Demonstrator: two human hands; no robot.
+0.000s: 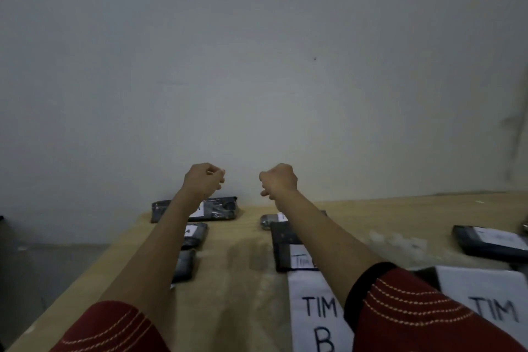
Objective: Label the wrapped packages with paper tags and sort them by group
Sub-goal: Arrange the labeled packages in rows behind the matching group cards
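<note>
Left hand (204, 180) and right hand (278, 180) are held raised, fingers curled, nothing gripped | wrapped packages (220, 208) are laid in separate clusters on the table (243, 280), beneath both forearms.

Both bare forearms stretch forward, raised and roughly parallel; the left hand (204, 178) and right hand (279, 179) are curled into loose fists, well apart, holding nothing.
</note>
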